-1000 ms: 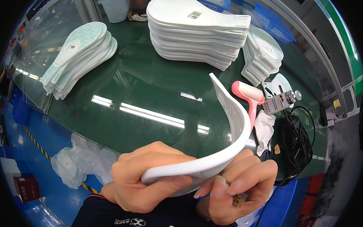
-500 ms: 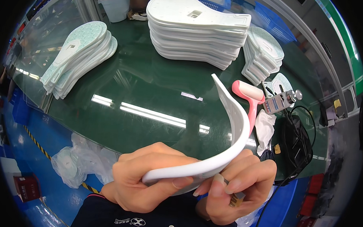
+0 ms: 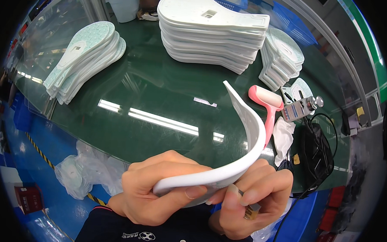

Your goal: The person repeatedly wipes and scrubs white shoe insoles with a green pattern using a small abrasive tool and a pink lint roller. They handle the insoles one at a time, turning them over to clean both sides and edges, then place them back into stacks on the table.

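Green glass table [image 3: 160,98] under us: tall sole stack [image 3: 209,32] far centre, smaller stack [image 3: 87,57] far left, another [image 3: 283,56] far right. Pink roller [image 3: 266,106] & black cable [image 3: 316,151] sit right, just behind the sole [image 3: 239,156] we hold near our chest, bent w/ its tip curling up. Left hand [image 3: 161,192] fingers curled tight over it, thumb beneath; right hand [image 3: 252,195] pinches the underside, also gripping a small tool [image 3: 248,204].

Three stacks of shoe insoles: left stack [image 3: 82,57], middle stack [image 3: 211,34], right stack [image 3: 281,58]. One bent insole [image 3: 244,135]. One pink roller [image 3: 267,104]. Two hands.
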Demonstrator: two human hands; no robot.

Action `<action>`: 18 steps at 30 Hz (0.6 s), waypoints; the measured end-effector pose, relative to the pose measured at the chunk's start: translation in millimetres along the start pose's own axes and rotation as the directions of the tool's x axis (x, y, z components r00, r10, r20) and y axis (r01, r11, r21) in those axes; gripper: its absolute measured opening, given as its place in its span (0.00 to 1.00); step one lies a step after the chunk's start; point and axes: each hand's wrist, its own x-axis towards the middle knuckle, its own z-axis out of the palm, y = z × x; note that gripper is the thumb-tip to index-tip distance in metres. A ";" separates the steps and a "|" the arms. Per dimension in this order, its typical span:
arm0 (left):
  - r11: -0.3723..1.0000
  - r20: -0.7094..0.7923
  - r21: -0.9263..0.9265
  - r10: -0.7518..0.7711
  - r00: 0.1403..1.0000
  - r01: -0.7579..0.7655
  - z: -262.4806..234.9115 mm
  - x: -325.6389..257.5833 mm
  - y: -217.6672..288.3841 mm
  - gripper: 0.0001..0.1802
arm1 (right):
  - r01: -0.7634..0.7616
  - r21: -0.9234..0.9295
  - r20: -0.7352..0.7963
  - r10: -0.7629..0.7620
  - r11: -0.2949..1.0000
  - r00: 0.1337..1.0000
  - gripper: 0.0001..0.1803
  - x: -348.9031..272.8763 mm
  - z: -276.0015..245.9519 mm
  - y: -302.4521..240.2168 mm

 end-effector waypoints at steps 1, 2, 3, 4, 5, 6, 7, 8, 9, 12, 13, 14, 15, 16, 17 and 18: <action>1.000 -0.002 0.002 -0.008 1.000 0.008 0.1 -0.3 0.6 0.10 | 0.014 -0.039 0.024 -0.013 0.999 1.000 0.19 0.0 -1.1 0.0; 1.000 -0.005 0.006 -0.017 1.000 0.017 -0.4 -0.9 0.1 0.10 | -0.023 0.003 0.010 0.023 1.000 1.000 0.19 0.1 -0.3 0.1; 1.000 -0.010 0.005 -0.020 1.000 0.020 -1.5 -1.7 -1.8 0.10 | -0.061 0.047 -0.002 0.061 0.997 0.998 0.18 0.5 1.5 -0.3; 1.000 -0.016 0.005 -0.023 1.000 0.024 -3.3 -2.9 -4.7 0.10 | -0.098 0.091 -0.012 0.099 0.991 0.995 0.17 0.7 2.7 0.1; 1.000 -0.023 0.005 -0.027 0.999 0.027 -5.3 -3.9 -6.5 0.10 | -0.127 0.155 -0.028 0.133 0.980 0.991 0.16 0.1 2.3 1.5; 0.998 -0.027 -0.003 -0.067 0.997 0.067 -4.1 -3.0 -5.2 0.10 | -0.145 0.205 -0.053 0.159 0.968 0.986 0.15 0.0 -1.3 -1.8; 0.994 -0.031 -0.010 -0.107 0.994 0.107 -3.3 -2.2 -3.7 0.10 | -0.162 0.257 -0.075 0.186 0.953 0.980 0.15 0.0 -5.3 -4.9; 0.989 -0.046 -0.011 -0.148 0.988 0.147 -4.5 -2.4 -3.8 0.11 | -0.176 0.270 -0.134 0.217 0.947 0.967 0.13 -0.1 -9.9 -5.0; 0.989 -0.064 -0.024 -0.149 0.987 0.148 -5.5 -2.2 -4.3 0.11 | -0.143 0.213 -0.252 0.196 0.967 0.948 0.10 0.3 -11.2 -2.9; 0.983 -0.070 -0.069 -0.176 0.982 0.171 -8.8 -1.8 -7.3 0.11 | -0.256 -0.091 -0.434 0.193 0.962 0.880 0.08 -7.5 -46.1 10.5; 0.978 -0.045 -0.085 -0.196 0.980 0.192 -12.0 -2.0 -8.1 0.11 | -0.325 -0.204 -0.527 0.176 0.923 0.831 0.08 -13.1 -60.1 19.7; 0.974 -0.028 -0.089 -0.212 0.977 0.208 -12.0 -2.5 -4.6 0.11 | -0.414 -0.257 -0.545 0.224 0.873 0.808 0.08 -16.0 -77.2 25.9; 0.975 -0.027 -0.085 -0.209 0.978 0.206 -11.8 -2.1 -3.5 0.11 | -0.502 -0.310 -0.568 0.266 0.807 0.779 0.08 -19.7 -95.3 33.5; 0.975 -0.023 -0.084 -0.208 0.978 0.205 -11.4 -1.0 -3.1 0.11 | -0.584 -0.360 -0.598 0.301 0.728 0.743 0.09 -24.0 -109.9 41.4; 0.975 -0.015 -0.085 -0.206 0.978 0.204 -10.6 0.0 -3.6 0.11 | -0.603 -0.548 -0.591 0.242 0.579 0.769 0.09 -29.0 -122.0 51.7; 0.970 -0.027 -0.112 -0.221 0.975 0.217 -9.9 0.5 -2.7 0.11 | -0.593 -0.703 -0.571 0.185 0.394 0.800 0.11 -32.5 -130.6 59.8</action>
